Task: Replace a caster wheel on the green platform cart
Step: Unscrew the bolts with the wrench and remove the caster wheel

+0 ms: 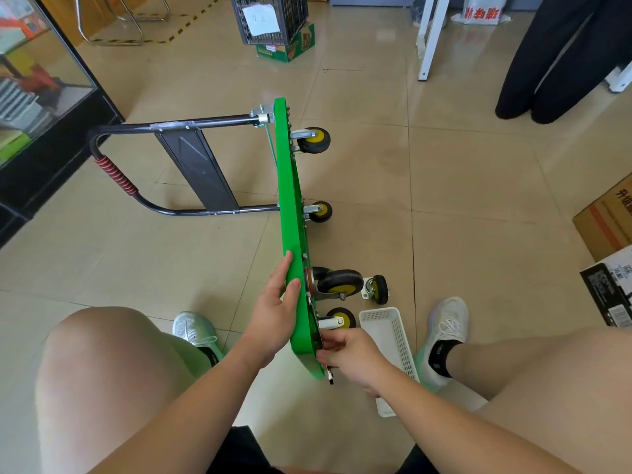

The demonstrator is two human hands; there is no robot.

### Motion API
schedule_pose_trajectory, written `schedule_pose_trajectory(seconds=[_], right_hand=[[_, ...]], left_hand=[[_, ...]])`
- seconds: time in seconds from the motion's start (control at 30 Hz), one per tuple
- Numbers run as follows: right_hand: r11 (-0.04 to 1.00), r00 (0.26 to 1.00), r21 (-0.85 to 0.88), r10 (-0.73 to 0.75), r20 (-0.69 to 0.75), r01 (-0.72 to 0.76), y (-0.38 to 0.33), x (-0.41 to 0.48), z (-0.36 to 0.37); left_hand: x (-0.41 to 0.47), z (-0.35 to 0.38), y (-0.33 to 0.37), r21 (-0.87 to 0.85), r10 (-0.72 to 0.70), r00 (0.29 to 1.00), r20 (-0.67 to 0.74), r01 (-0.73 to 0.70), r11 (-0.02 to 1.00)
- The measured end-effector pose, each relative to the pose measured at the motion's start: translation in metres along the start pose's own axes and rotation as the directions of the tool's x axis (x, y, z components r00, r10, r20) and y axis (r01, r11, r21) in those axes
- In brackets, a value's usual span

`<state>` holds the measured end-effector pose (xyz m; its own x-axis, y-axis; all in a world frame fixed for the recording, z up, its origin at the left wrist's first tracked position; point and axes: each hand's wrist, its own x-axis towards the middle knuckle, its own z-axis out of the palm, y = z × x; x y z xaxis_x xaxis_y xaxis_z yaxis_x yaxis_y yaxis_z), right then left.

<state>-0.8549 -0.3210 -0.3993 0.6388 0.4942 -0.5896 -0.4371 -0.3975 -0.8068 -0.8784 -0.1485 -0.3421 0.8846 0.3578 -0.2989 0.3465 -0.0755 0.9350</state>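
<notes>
The green platform cart (290,200) stands on its side edge on the tiled floor, its black folding handle (150,165) lying to the left. Yellow-hubbed caster wheels stick out to the right; the nearest large one (340,281) is by my hands, another (338,320) sits just below it. A loose caster wheel (376,289) lies on the floor beside them. My left hand (277,311) rests with straight fingers on the deck's top face. My right hand (352,359) grips a metal wrench (330,375) against the deck's underside near the lower corner.
A white perforated plastic tray (393,343) lies on the floor by my right foot. Cardboard boxes (608,220) stand at the right edge. Another person's dark trouser legs (547,63) are at the far right, a crate on a green box (273,25) at the back.
</notes>
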Motion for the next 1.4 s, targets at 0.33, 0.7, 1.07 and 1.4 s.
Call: schedule_pose_trajectory(seconds=[0.33, 0.7, 1.07, 1.4], right_hand=[[0.970, 0.975, 0.196, 0.107, 0.195, -0.146, -0.032, -0.044, -0.018], [0.917, 0.977, 0.367, 0.085, 0.197, -0.154, -0.051, -0.046, -0.008], [0.950, 0.984, 0.270, 0.129, 0.120, -0.157, -0.030, -0.025, -0.007], [0.996, 0.999, 0.075, 0.037, 0.007, -0.037, -0.005, -0.003, -0.001]], left_hand=[[0.000, 0.002, 0.002, -0.004, -0.012, 1.000, 0.006, 0.012, 1.000], [-0.002, 0.002, 0.005, -0.018, -0.013, 1.000, 0.008, 0.013, 1.000], [-0.004, 0.001, 0.007, -0.014, -0.013, 1.000, 0.005, 0.013, 1.000], [-0.004, 0.001, 0.007, -0.004, -0.019, 1.000, 0.011, 0.019, 1.000]])
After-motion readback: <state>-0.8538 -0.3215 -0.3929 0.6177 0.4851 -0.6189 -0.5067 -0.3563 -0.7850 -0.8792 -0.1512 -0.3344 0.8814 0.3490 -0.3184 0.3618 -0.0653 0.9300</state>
